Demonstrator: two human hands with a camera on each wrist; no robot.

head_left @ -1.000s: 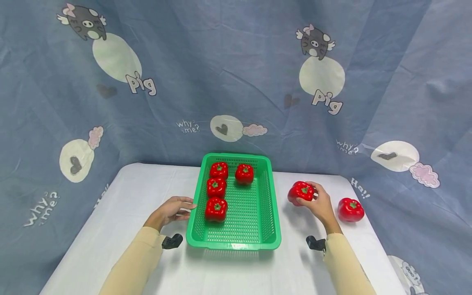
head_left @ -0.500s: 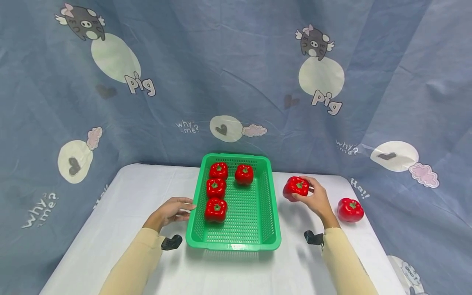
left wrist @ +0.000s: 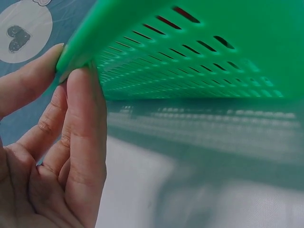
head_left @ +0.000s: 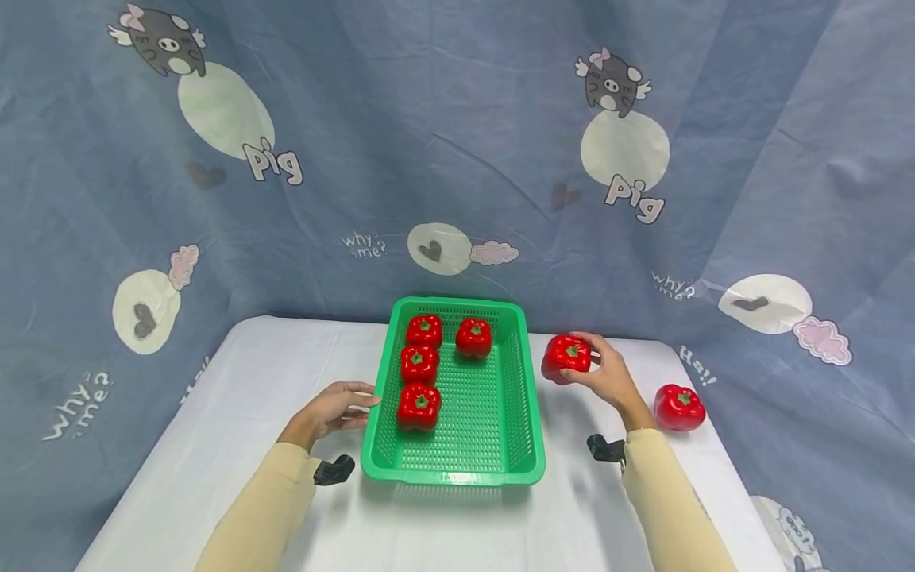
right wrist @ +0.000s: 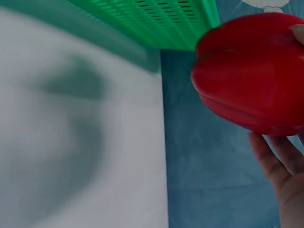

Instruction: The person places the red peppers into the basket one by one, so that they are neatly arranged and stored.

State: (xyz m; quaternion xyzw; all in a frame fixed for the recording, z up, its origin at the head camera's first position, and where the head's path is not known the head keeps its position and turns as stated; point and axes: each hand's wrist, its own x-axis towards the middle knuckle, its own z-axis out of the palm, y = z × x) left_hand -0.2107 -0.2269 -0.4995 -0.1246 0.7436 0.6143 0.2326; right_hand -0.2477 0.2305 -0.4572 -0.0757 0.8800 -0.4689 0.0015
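Note:
A green plastic basket [head_left: 465, 478] with perforated walls stands mid-table, holding several red bell peppers, three in a column along its left side and one [head_left: 473, 338] at the back. My left hand [head_left: 334, 409] pinches the basket's left rim; the left wrist view shows the thumb above the rim and fingers [left wrist: 85, 123] under it. My right hand [head_left: 608, 373] grips another red bell pepper [head_left: 567, 359], raised over the table just right of the basket. In the right wrist view this pepper [right wrist: 251, 71] hides part of the hand, with the basket wall [right wrist: 161, 19] beyond it.
One more red bell pepper [head_left: 680, 407] rests on the white table [head_left: 457, 532] near its right edge. A blue printed cloth [head_left: 457, 143] hangs behind the table and down its sides. Black wrist cameras [head_left: 333, 470] sit below both hands.
My right hand has carried the bell pepper left and slightly away from me, closer to the basket's right rim. The left hand and the basket have stayed put.

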